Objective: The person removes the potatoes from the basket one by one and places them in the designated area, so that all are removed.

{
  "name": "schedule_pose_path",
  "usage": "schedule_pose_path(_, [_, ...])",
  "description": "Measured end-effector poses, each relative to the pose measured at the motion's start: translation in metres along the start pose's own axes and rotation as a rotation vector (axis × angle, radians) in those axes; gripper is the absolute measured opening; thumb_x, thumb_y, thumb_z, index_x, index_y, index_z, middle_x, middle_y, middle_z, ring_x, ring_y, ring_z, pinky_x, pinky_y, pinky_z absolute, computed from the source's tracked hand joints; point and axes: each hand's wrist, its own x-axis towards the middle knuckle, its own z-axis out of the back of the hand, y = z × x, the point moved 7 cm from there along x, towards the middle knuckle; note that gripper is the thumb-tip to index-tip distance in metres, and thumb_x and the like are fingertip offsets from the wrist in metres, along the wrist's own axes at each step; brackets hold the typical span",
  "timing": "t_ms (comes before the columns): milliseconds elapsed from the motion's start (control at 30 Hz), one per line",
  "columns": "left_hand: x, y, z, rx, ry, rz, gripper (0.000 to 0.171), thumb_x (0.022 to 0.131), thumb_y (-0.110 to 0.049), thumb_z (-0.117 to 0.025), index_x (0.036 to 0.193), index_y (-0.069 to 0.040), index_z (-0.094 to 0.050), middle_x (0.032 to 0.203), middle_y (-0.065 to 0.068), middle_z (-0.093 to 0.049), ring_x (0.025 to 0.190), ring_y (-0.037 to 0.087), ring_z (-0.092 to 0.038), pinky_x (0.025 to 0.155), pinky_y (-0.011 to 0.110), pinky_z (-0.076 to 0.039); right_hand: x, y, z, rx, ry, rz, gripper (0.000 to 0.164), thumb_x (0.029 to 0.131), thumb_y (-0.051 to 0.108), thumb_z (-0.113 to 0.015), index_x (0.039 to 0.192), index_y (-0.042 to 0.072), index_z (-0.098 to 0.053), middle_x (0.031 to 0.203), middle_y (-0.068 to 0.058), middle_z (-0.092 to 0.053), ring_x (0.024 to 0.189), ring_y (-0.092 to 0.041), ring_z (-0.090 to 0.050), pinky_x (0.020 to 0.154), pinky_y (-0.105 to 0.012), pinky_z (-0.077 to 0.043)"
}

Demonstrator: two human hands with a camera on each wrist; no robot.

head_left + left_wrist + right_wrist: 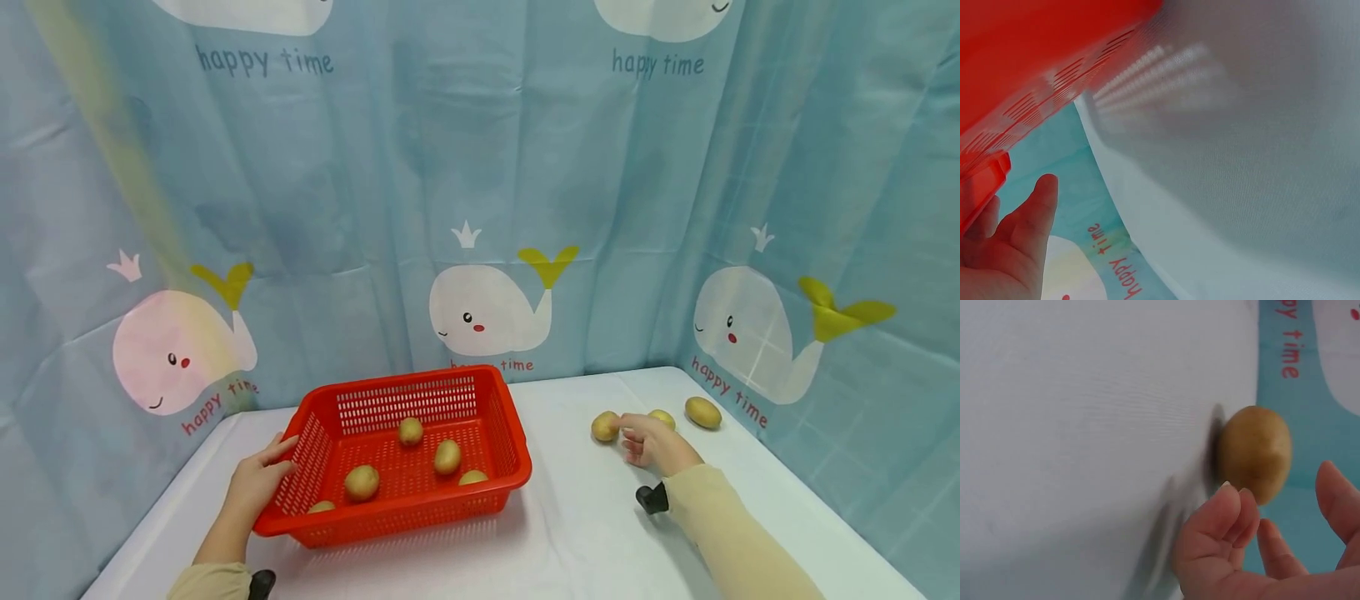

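A red slotted plastic basket stands on the left of the table with several potatoes spread over its floor. My left hand holds its left rim, and in the left wrist view one digit points up outside the basket. Over on the right, my right hand reaches to a potato, its fingertips at the potato's side. In the right wrist view, the thumb stands apart from the other fingers, with the potato just beyond them. A second potato is partly hidden behind this hand.
Another potato lies near the table's right edge. White cloth covers the table. A blue curtain printed with whales closes off the back and sides. A dark wrist device shows at my right cuff.
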Motion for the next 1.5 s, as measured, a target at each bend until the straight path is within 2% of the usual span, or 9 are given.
schedule_pose_path(200, [0.000,0.001,-0.001,0.016,-0.013,-0.021,0.055,0.095,-0.010,-0.043,0.146,0.001,-0.028,0.156,0.020,-0.009,0.142,0.048,-0.008,0.110,0.056,-0.027,-0.014,0.024,0.001,0.006,0.060,0.037,0.063,0.096,0.021,-0.059,0.150,0.006,-0.029,0.121,-0.016,-0.042,0.088,-0.020,-0.050,0.076,-0.031,-0.047])
schedule_pose_path(433, [0.001,0.001,0.000,0.034,-0.021,-0.011,0.055,0.095,-0.011,-0.044,0.147,0.000,-0.029,0.157,0.019,-0.011,0.142,0.048,-0.012,0.106,0.051,-0.037,-0.041,0.050,-0.015,0.074,0.138,0.051,0.045,0.097,0.024,-0.058,0.134,0.006,-0.040,0.126,-0.015,-0.043,0.099,-0.023,-0.048,0.084,-0.033,-0.044])
schedule_pose_path(567, [0.002,0.001,0.000,0.028,-0.020,-0.009,0.055,0.096,-0.011,-0.044,0.147,0.000,-0.028,0.157,0.020,-0.011,0.142,0.048,-0.012,0.106,0.051,-0.037,-0.053,0.060,-0.028,0.111,0.187,0.049,0.060,0.097,0.025,-0.057,0.146,0.007,-0.027,0.128,-0.016,-0.042,0.099,-0.023,-0.049,0.087,-0.033,-0.042])
schedule_pose_path(700, [0.002,0.001,-0.001,0.015,-0.021,-0.016,0.054,0.096,-0.010,-0.044,0.147,0.001,-0.028,0.156,0.021,-0.010,0.142,0.049,-0.011,0.107,0.055,-0.032,-0.062,0.068,-0.043,0.137,0.247,0.057,0.075,0.097,0.027,-0.057,0.153,0.003,-0.013,0.143,-0.022,-0.034,0.124,-0.031,-0.042,0.101,-0.037,-0.040])
schedule_pose_path(800, [0.002,0.001,-0.002,0.013,-0.021,-0.013,0.054,0.096,-0.010,-0.044,0.146,0.001,-0.028,0.156,0.021,-0.010,0.142,0.049,-0.011,0.107,0.054,-0.032,-0.068,0.072,-0.056,0.148,0.274,0.056,0.078,0.097,0.027,-0.057,0.154,0.003,-0.010,0.151,-0.023,-0.028,0.132,-0.032,-0.036,0.104,-0.040,-0.038])
schedule_pose_path(1033, [0.000,-0.001,0.000,0.001,-0.025,-0.008,0.054,0.095,-0.009,-0.043,0.146,0.002,-0.029,0.156,0.021,-0.010,0.142,0.048,-0.009,0.109,0.056,-0.029,-0.072,0.083,-0.091,0.196,0.310,0.026,0.070,0.097,0.025,-0.058,0.151,0.013,-0.016,0.137,-0.016,-0.041,0.106,-0.024,-0.048,0.082,-0.034,-0.048])
schedule_pose_path(1267, [0.001,-0.002,0.002,-0.006,-0.029,-0.012,0.054,0.095,-0.008,-0.044,0.146,0.002,-0.030,0.157,0.020,-0.010,0.143,0.047,-0.007,0.111,0.057,-0.023,-0.081,0.090,-0.132,0.213,0.382,0.045,0.061,0.097,0.024,-0.058,0.147,0.013,-0.024,0.145,-0.018,-0.039,0.099,-0.024,-0.048,0.088,-0.037,-0.046])
schedule_pose_path(1367, [0.000,-0.003,0.002,-0.003,-0.029,-0.022,0.054,0.095,-0.007,-0.044,0.146,0.002,-0.030,0.157,0.020,-0.011,0.143,0.046,-0.007,0.112,0.057,-0.021,-0.084,0.090,-0.149,0.203,0.408,0.057,0.046,0.097,0.023,-0.058,0.136,0.011,-0.036,0.142,-0.019,-0.042,0.096,-0.024,-0.050,0.087,-0.038,-0.047])
schedule_pose_path(1500, [0.000,-0.003,0.001,-0.005,-0.028,-0.027,0.054,0.095,-0.007,-0.044,0.146,0.002,-0.031,0.157,0.019,-0.011,0.143,0.046,-0.007,0.112,0.057,-0.022,-0.087,0.087,-0.172,0.220,0.446,0.045,0.035,0.097,0.021,-0.058,0.127,0.011,-0.043,0.146,-0.021,-0.040,0.102,-0.026,-0.050,0.099,-0.043,-0.044])
